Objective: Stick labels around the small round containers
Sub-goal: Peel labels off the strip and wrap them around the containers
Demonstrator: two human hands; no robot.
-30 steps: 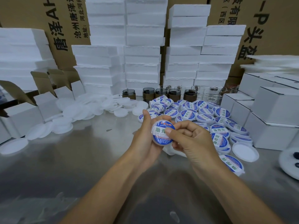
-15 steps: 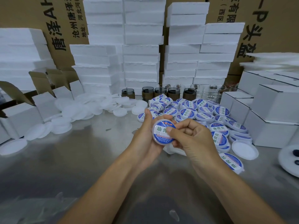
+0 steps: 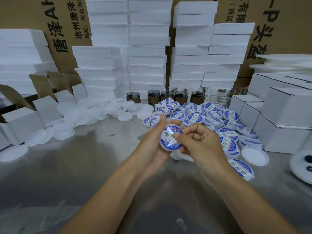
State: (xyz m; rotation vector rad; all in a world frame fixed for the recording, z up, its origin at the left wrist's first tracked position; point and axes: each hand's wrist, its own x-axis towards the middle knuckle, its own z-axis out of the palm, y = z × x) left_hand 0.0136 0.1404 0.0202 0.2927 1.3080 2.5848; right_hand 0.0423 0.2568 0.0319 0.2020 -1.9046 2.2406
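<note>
Head view: the small round white plastic container (image 3: 166, 148) w/ a glossy blue-and-white label (image 3: 169, 135) is held up just in front of the heap of labelled white tubs (image 3: 195, 116) — the left hand (image 3: 152, 144) cups it from behind, fingers curled round its rim, while the right hand (image 3: 200, 144) pinches it, thumb pressing the label face. It looks light & stiff, but the glossy face is prob. slippery — best gripped by the rim. Loose white plastic lids (image 3: 76, 115) lie left of that heap.
</note>
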